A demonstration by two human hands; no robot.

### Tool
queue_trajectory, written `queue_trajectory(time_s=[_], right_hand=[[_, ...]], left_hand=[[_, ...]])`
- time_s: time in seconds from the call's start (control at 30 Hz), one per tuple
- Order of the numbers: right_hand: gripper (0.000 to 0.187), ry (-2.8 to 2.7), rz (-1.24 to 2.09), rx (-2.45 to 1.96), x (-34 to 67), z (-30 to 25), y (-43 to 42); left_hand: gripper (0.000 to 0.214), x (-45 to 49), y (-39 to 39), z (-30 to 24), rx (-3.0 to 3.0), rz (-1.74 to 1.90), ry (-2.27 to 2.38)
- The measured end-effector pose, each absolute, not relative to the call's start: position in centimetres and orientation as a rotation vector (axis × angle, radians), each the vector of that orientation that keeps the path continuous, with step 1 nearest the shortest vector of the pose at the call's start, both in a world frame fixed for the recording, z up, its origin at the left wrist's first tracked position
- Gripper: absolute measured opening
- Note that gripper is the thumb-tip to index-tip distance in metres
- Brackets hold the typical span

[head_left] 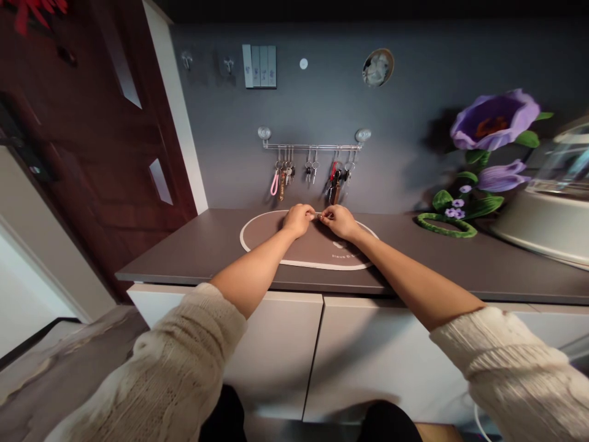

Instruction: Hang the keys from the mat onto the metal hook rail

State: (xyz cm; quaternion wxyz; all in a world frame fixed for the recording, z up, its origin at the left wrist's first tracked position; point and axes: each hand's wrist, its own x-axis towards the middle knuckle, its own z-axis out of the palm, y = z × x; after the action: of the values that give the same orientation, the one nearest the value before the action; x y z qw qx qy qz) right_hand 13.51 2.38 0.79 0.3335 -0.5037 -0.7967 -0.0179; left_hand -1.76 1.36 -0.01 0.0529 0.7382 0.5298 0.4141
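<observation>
A brown oval mat (304, 248) with a pale rim and white printing lies flat on the dark counter. Over its far edge, my left hand (299, 220) and my right hand (339, 221) come close together, fingertips facing each other with a narrow gap between. Both hands have their fingers curled into a pinch. Whether they grip the mat's rim or some small thing cannot be made out. Just behind them, several keys (338, 178) and keyrings, one with a pink loop (275, 183), hang from a clear hook rail (313, 147) on the grey wall.
Purple knitted flowers (494, 123) with a green base stand at the right, beside a large white object with a clear top (543, 215). White cabinet doors (276, 344) lie under the counter (207, 245). A dark red door (115, 153) is at the left.
</observation>
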Motion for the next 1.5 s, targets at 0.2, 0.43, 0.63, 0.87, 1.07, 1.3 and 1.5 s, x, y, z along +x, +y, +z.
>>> queue_trajectory(time_s=[0.2,0.43,0.63,0.87,1.07,1.3,1.5], right_hand=[[0.013,-2.099,-0.114,-1.247,13.6,2.0,1.2],[0.008,-2.001,0.073,-1.178,13.8,2.6,0.5],[0.01,-1.794,0.441,-1.027,13.7,2.1,1.2],[0.017,-1.676,0.792,-0.889,13.4,1.9,1.1],[0.022,-1.637,0.857,-0.814,13.3,1.9,0.9],[0.022,-1.649,0.72,-0.798,13.8,2.0,1.5],[0.026,-1.571,0.721,-0.796,14.9,2.7,1.7]], left_hand=[[0.018,-1.6,1.0,0.4,2.316,1.303,1.507],[0.013,-1.2,0.6,0.9,2.286,1.357,1.337],[0.011,-0.9,1.0,0.7,1.997,1.508,1.203],[0.011,-0.7,0.9,0.8,1.76,1.607,1.075],[0.012,-0.5,0.7,0.9,1.715,1.628,1.025],[0.017,-0.3,0.7,0.7,1.811,1.643,1.036],[0.015,-0.3,0.6,0.4,1.931,1.573,1.162]])
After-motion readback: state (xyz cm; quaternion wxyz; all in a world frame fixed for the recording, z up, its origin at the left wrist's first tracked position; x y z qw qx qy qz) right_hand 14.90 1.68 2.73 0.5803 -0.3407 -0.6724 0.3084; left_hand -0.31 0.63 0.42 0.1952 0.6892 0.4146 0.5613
